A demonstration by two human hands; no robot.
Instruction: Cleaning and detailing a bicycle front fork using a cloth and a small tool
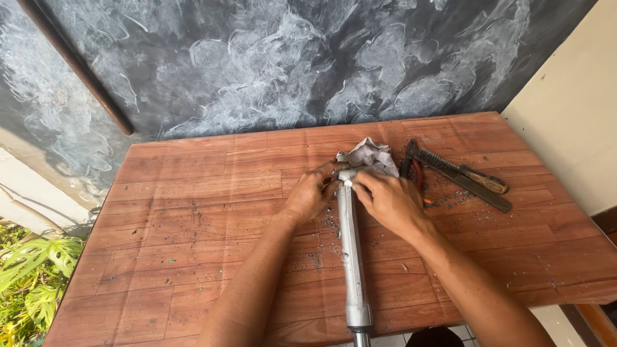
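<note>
Fingers of both hands close around the far end of a silver metal tube [350, 250], which lies lengthwise on the wooden table [193, 212] and runs from the near edge straight up to the fingertips. On one side the left hand [310, 195] curls its fingers against the tube's top end, thumb side pressed to the metal; on the other, the right hand [389, 200] lies over the same end, its fingers bent down and gripping the tube where a small white patch shows between the two hands. Nearer than the fingers, the tube widens into a collar by the table's near edge, and dark grit and filings are scattered on the boards just beside it. Directly beyond the fingertips, touching them, sits a crumpled grey-white rag [369, 154]. Just to the right of the right hand's fingers a red-handled tool [415, 172] is partly hidden behind the hand, and farther right lie a wire brush [457, 169] with a wooden handle and a long dark metal file [479, 190], side by side and angled away. Beyond the table stands a dark, chalk-smeared wall [289, 64].
</note>
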